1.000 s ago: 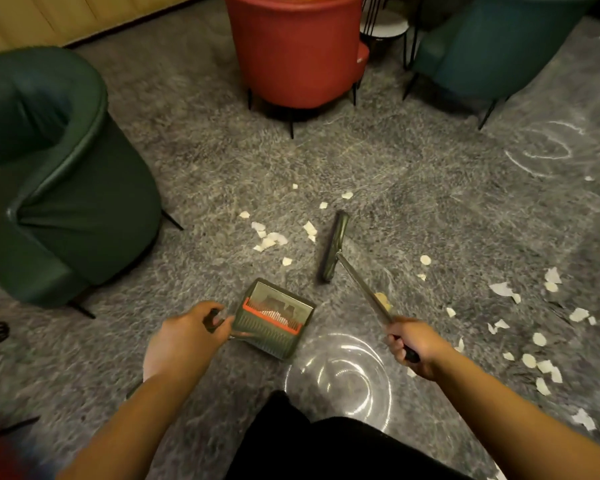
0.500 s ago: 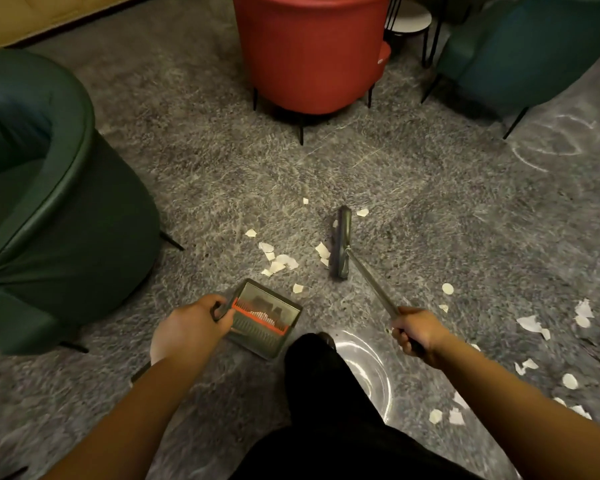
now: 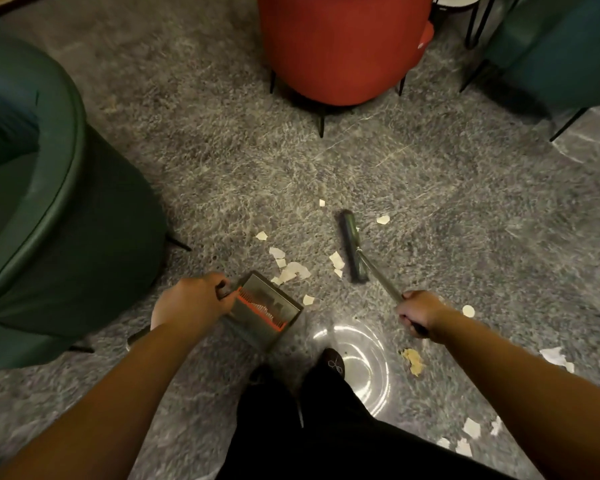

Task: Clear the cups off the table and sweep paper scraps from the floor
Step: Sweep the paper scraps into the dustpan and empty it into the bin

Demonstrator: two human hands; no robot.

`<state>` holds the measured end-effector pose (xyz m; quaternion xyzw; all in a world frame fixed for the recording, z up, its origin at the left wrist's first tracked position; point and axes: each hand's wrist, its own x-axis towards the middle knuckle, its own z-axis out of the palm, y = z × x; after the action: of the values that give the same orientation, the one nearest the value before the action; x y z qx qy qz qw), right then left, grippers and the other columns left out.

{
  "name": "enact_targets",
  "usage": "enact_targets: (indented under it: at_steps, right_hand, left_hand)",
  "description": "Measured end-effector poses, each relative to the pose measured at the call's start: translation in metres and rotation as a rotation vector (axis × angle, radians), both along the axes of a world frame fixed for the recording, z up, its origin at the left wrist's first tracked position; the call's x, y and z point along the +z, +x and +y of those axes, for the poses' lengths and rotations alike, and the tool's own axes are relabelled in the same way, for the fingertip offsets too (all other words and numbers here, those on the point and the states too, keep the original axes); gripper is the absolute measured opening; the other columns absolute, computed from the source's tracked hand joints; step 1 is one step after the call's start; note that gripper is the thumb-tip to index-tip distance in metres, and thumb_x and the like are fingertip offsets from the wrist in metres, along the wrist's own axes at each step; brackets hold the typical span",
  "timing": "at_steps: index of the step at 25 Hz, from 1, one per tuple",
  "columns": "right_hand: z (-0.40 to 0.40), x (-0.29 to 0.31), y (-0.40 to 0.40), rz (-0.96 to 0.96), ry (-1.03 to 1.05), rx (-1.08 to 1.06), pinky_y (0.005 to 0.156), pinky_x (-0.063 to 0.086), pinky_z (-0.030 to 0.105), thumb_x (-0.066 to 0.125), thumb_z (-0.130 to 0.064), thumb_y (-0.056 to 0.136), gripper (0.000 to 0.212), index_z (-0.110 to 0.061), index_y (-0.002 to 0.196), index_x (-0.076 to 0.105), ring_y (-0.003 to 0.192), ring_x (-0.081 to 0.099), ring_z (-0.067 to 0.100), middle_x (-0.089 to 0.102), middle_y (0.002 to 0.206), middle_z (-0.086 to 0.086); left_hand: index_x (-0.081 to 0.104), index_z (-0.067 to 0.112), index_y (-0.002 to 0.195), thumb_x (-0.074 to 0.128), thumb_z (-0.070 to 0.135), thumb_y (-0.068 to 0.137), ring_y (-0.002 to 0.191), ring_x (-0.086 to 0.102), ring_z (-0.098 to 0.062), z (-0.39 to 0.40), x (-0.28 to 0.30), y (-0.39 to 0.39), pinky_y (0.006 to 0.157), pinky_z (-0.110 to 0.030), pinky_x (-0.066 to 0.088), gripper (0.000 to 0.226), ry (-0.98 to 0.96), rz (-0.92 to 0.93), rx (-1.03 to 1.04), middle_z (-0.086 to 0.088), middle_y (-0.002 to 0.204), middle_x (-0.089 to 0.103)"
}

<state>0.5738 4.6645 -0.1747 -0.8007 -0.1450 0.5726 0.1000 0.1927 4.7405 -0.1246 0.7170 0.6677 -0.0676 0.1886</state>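
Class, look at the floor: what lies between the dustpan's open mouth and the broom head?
In the head view, a loose cluster of paper scraps lies on the grey floor between the dustpan and the broom head; nothing else.

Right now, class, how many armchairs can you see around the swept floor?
3: a green armchair at left, a red armchair at top centre, a teal armchair at top right. Others may sit outside the frame.

Grey mottled floor [image 3: 222,161], glossy w/ a round light glare near the feet. Paper scraps [image 3: 293,270] lie scattered mid-floor betw. dustpan [image 3: 267,308] and broom head [image 3: 353,247], both resting on it, more scraps off to the right. Green armchair [image 3: 66,220], red chair [image 3: 336,46] & teal chair [image 3: 561,46] stand around.
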Motion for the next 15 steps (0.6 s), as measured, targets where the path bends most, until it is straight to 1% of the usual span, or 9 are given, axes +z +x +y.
enact_targets:
  at_steps: [3,6,8,11,13,14,15]
  right_hand:
    - [0.024,-0.004,-0.025,0.053,-0.027,0.025,0.036,0.027,0.014,0.044,0.007,0.089,0.019,-0.009,0.079,0.047,0.037,0.034,0.012,0.041,0.050,0.008]
    - [0.037,-0.006,-0.059,0.138,-0.033,0.099,0.037,0.025,0.014,0.042,0.009,0.089,0.017,-0.008,0.086,0.046,0.037,0.031,0.011,0.039,0.053,0.007]
    - [0.038,-0.010,-0.084,0.210,-0.040,0.122,0.037,0.024,0.013,0.042,0.009,0.089,0.018,-0.009,0.088,0.045,0.034,0.029,0.010,0.038,0.054,0.007]
    - [0.035,-0.011,-0.114,0.261,-0.054,0.172,0.042,0.021,0.016,0.044,0.007,0.085,0.018,-0.009,0.092,0.047,0.041,0.027,0.011,0.038,0.054,0.007]
    - [0.033,-0.008,-0.126,0.301,-0.077,0.178,0.045,0.020,0.018,0.045,0.005,0.083,0.025,-0.003,0.105,0.052,0.044,0.028,0.013,0.040,0.054,0.007]
    - [0.032,-0.006,-0.131,0.314,-0.089,0.183,0.045,0.020,0.018,0.045,0.005,0.083,0.033,0.004,0.116,0.049,0.043,0.029,0.012,0.041,0.053,0.006]
    - [0.031,-0.002,-0.135,0.330,-0.099,0.185,0.045,0.020,0.017,0.046,0.004,0.084,0.040,0.006,0.124,0.043,0.041,0.031,0.011,0.042,0.051,0.005]
  left_hand:
    - [0.063,0.040,0.099,0.056,0.058,0.084,0.066,0.055,-0.013,0.035,0.002,-0.002,0.054,-0.024,0.043,0.024,-0.029,0.008,-0.049,0.012,0.072,0.056]
    - [0.064,0.037,0.100,0.057,0.055,0.086,0.067,0.057,-0.015,0.056,0.001,-0.001,0.055,-0.025,0.046,0.024,0.003,-0.010,-0.097,0.007,0.078,0.065]
    - [0.063,0.036,0.100,0.057,0.055,0.085,0.070,0.060,-0.018,0.068,0.001,-0.001,0.056,-0.026,0.048,0.024,-0.006,-0.028,-0.110,0.006,0.081,0.067]
    - [0.063,0.037,0.103,0.057,0.056,0.085,0.073,0.062,-0.019,0.080,-0.001,-0.006,0.058,-0.027,0.050,0.027,-0.015,-0.046,-0.112,0.005,0.084,0.068]
    - [0.064,0.036,0.104,0.057,0.056,0.085,0.070,0.062,-0.020,0.081,-0.002,-0.012,0.057,-0.027,0.051,0.028,-0.006,-0.045,-0.121,0.003,0.082,0.068]
    - [0.064,0.036,0.103,0.057,0.057,0.085,0.069,0.062,-0.021,0.082,-0.003,-0.015,0.056,-0.027,0.051,0.029,0.005,-0.038,-0.126,0.002,0.081,0.068]
    - [0.063,0.036,0.103,0.057,0.058,0.085,0.069,0.062,-0.022,0.082,-0.004,-0.017,0.055,-0.027,0.049,0.029,0.018,-0.034,-0.132,0.001,0.080,0.067]
